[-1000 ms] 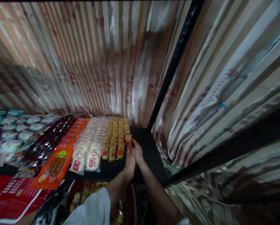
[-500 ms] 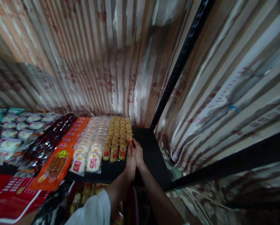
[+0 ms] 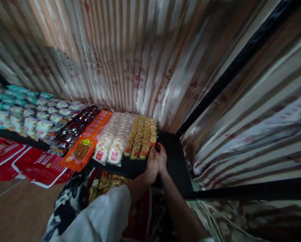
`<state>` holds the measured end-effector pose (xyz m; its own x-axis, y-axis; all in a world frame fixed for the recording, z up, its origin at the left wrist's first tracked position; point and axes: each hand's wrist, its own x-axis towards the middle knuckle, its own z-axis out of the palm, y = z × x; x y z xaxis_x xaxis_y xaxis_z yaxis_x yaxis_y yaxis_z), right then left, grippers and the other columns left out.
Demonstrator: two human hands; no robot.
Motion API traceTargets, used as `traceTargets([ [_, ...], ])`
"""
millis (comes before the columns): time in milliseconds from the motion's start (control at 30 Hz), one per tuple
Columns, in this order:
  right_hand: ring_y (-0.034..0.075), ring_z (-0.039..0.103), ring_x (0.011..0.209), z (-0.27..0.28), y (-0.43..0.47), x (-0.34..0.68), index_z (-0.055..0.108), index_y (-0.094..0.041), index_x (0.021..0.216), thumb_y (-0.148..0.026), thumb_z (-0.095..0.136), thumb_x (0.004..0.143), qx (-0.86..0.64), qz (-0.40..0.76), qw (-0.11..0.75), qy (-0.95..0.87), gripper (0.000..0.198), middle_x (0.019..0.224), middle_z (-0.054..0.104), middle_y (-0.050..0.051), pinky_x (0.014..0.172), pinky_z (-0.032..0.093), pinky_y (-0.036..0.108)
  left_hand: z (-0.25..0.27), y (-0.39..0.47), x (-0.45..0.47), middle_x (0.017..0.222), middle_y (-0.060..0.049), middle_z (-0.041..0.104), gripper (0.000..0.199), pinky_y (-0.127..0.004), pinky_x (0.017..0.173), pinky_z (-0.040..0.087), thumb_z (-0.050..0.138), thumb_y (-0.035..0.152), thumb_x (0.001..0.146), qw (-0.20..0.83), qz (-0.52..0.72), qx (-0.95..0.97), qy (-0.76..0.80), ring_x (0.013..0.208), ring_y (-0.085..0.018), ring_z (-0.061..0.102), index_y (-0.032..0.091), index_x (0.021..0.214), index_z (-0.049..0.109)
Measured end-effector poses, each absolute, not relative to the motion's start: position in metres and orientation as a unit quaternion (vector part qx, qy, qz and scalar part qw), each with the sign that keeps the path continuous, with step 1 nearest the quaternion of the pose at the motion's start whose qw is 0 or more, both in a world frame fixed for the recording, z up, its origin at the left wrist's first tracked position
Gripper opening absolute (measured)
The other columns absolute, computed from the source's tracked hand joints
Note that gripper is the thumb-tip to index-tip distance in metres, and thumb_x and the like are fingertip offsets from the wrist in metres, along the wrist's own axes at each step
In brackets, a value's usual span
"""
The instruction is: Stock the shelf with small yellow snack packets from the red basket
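Note:
My left hand (image 3: 152,165) and my right hand (image 3: 162,159) are close together at the front of the rightmost row of yellow snack packets. Their fingers close around a small yellow snack packet (image 3: 153,140) with a red and orange label; the fingertips are partly hidden. To the left, several rows of the same yellow packets (image 3: 136,150) stand on the black shelf (image 3: 174,158). Beside these lie two rows of clear-wrapped white round snacks (image 3: 114,153).
Farther left are an orange snack bag (image 3: 76,156), dark shiny packets (image 3: 75,129), white packets (image 3: 43,127) and green packets (image 3: 15,97). Red bags (image 3: 43,166) sit below the shelf's front. A striped plastic sheet (image 3: 130,50) hangs behind, and a black post (image 3: 216,84) rises at the right corner.
The view has swung left and down, so more packets and the floor show on the left. Both hands stay by the rightmost row, with little visible change in their grip.

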<state>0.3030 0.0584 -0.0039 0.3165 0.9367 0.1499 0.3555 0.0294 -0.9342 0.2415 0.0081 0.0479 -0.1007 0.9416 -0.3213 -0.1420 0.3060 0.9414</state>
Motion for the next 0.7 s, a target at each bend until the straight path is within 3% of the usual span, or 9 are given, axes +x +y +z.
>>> traceTargets([
  [167, 0.024, 0.056, 0.097, 0.010, 0.024, 0.296, 0.052, -0.014, 0.120, -0.043, 0.053, 0.069, -0.658, 0.274, 0.499, -0.494, 0.059, 0.112, 0.055, 0.013, 0.079, 0.048, 0.036, 0.056, -0.018, 0.235, 0.131, -0.010, 0.053, 0.049, -0.029, 0.102, 0.037, 0.037, 0.038, 0.088, 0.572, 0.450, 0.352, 0.589, 0.120, -0.019, 0.050, 0.016, 0.132, 0.044],
  [267, 0.020, 0.058, 0.089, 0.019, -0.007, 0.287, 0.054, -0.015, 0.117, -0.043, 0.052, 0.072, -0.657, 0.263, 0.497, -0.502, 0.054, 0.108, 0.056, 0.011, 0.072, 0.049, 0.032, 0.058, -0.048, 0.223, 0.128, -0.011, 0.055, 0.051, -0.032, 0.102, 0.037, 0.034, 0.045, 0.088, 0.559, 0.437, 0.373, 0.598, 0.118, -0.022, 0.051, 0.017, 0.129, 0.047],
  [467, 0.019, 0.058, 0.090, 0.022, -0.068, 0.250, 0.059, -0.017, 0.109, -0.042, 0.048, 0.079, -0.643, 0.235, 0.473, -0.554, 0.041, 0.106, 0.060, 0.009, 0.078, 0.047, 0.033, 0.045, -0.116, 0.174, 0.128, -0.006, 0.055, 0.042, -0.030, 0.102, 0.036, 0.041, 0.032, 0.085, 0.543, 0.513, 0.424, 0.512, 0.118, -0.017, 0.050, 0.021, 0.125, 0.049],
  [700, 0.020, 0.059, 0.095, -0.018, -0.116, 0.185, 0.065, -0.021, 0.097, -0.030, 0.042, 0.082, -0.576, 0.312, 0.388, -0.648, 0.029, 0.100, 0.066, 0.007, 0.090, 0.044, 0.038, 0.005, -0.146, 0.105, 0.102, -0.008, 0.065, 0.024, -0.030, 0.092, 0.042, 0.040, 0.023, 0.082, 0.500, 0.504, 0.316, 0.629, 0.098, -0.018, 0.059, 0.016, 0.096, 0.058],
])
